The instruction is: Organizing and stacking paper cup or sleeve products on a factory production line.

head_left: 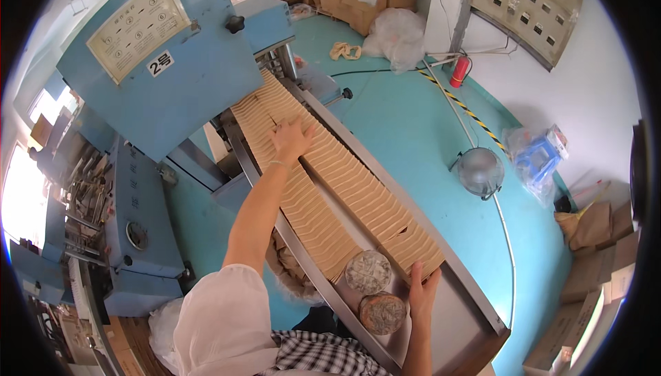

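Two long rows of thin tan wavy pieces, a left row (313,214) and a right row (365,193), lie packed side by side in a sloping metal trough (458,317). Across the upper part of the rows rests my left hand (290,140), its fingers spread flat on the pieces. At the near end of the right row, my right hand (422,292) presses against the last pieces with fingers and thumb apart. Two round mottled blocks sit beside it: a grey one (368,272) at the left row's end and a brownish one (382,313) nearer me.
The trough runs up under a large blue machine (165,52) with a black knob (235,24). Another blue machine (141,224) stands at left. On the green floor are a round fan (480,172), a red fire extinguisher (459,71) and a wrapped blue stool (540,159). Cartons (585,307) line the right.
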A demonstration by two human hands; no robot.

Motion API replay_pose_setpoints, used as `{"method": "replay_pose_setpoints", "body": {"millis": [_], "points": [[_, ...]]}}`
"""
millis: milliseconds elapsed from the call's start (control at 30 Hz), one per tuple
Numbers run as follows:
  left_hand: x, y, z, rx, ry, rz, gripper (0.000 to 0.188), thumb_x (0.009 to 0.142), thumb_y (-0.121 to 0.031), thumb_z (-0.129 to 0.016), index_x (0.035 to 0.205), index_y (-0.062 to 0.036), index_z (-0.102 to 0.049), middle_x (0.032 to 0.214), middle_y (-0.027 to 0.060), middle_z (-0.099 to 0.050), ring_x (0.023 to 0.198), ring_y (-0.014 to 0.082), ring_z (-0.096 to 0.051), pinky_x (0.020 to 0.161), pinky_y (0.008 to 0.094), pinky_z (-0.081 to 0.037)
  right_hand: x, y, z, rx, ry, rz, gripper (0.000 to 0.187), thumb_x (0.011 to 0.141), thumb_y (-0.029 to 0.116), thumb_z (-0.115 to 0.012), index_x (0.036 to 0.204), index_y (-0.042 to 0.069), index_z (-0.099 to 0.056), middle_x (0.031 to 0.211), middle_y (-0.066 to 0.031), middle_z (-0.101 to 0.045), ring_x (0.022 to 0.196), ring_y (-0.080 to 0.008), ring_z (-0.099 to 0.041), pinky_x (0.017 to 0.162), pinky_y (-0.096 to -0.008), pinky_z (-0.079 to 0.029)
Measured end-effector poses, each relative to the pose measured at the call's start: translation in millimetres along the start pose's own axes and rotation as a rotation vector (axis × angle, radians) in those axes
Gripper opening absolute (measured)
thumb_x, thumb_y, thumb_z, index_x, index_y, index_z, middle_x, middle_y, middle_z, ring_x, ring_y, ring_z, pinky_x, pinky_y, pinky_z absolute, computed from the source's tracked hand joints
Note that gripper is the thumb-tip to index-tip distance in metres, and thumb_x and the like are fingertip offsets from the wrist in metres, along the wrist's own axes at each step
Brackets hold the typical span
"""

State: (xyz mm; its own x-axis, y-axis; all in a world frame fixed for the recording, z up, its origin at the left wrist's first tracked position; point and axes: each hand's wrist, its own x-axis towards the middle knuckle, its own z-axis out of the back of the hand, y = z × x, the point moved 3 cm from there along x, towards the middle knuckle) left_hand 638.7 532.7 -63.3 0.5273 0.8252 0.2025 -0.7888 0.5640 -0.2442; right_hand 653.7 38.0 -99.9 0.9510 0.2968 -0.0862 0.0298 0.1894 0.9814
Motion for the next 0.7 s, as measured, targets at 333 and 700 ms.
{"method": "replay_pose_setpoints", "body": {"millis": [333,700], "points": [[-7.6,-13.5,22.5,-0.078,0.089,-0.026,0.076,0.081,-0.07,-0.061,0.121,-0.0046,-0.067,0.143,0.0228,-0.04,0.133,0.0438,-0.033,0.104,0.0562,-0.024,-6.9,3.5,5.9,-0.062,0.018,-0.083,0.056,0.098,0.033,-0.064,0.135,-0.005,-0.046,0.126,-0.017,-0.057,0.111,-0.0229,-0.057,0.095,-0.0356,-0.047],[-59.4,-69.3,29.4,-0.086,0.546,-0.279,0.122,0.059,-0.081,-0.074,0.139,0.0045,-0.041,0.12,0.0271,-0.064,0.115,0.04,-0.063,0.094,0.0442,-0.049,-19.4,36.6,43.8,-0.152,-0.094,0.019,0.061,0.077,0.017,-0.084,0.124,-0.007,-0.053,0.119,-0.019,-0.063,0.106,-0.0254,-0.062,0.091,-0.0377,-0.05]]}}
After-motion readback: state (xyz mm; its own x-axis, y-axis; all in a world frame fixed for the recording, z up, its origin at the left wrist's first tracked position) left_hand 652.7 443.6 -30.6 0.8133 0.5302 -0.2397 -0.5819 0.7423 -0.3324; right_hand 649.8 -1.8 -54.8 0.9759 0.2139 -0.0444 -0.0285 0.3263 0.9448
